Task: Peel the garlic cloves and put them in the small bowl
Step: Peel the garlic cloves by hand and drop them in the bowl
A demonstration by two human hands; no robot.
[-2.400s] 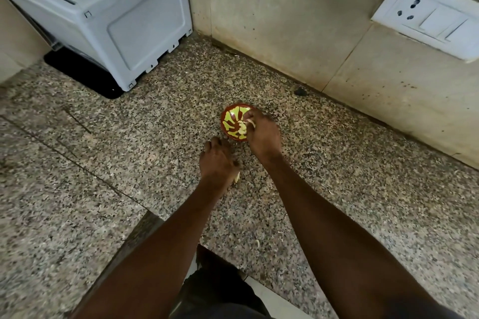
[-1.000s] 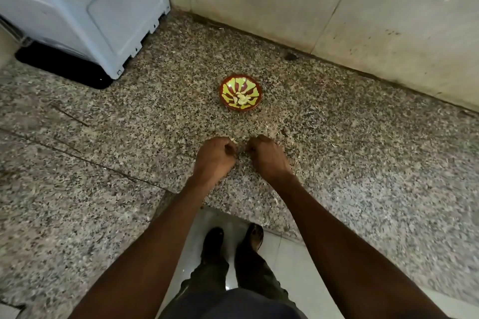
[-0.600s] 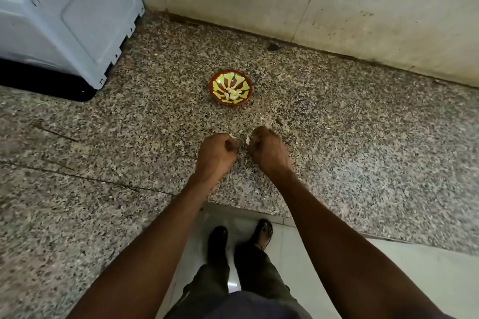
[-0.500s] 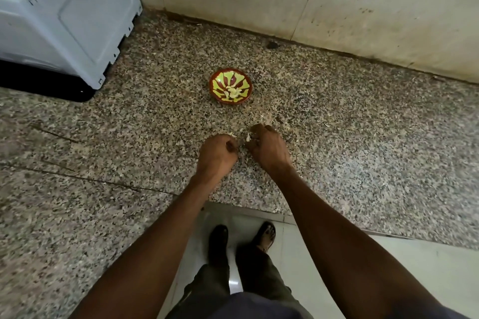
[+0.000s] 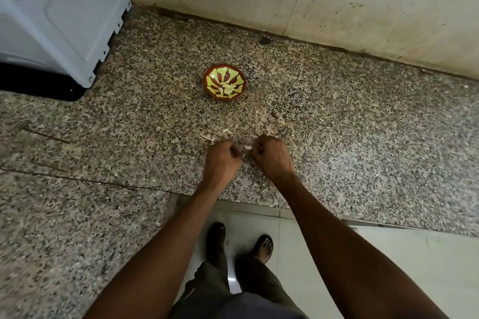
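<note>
Small bowl [image 5: 224,82] — red and yellow, on the granite counter [image 5: 363,122], several pale peeled cloves already inside. Garlic clove [image 5: 248,147] — in hand, between the left hand [image 5: 223,160] and right hand [image 5: 272,156], just short of the bowl; both grips curled, the right pinching the clove. Its long axis appears to run left-right; too small to tell the tip. Loose skins [image 5: 220,134] beside the hands. Judged partway done: this clove is still to be peeled and dropped in.

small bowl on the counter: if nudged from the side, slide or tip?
The small bowl looks shallow and wide, so it would likely slide rather than tip. The speckled stone counter seems smooth. The few peeled cloves inside probably add little weight.
</note>
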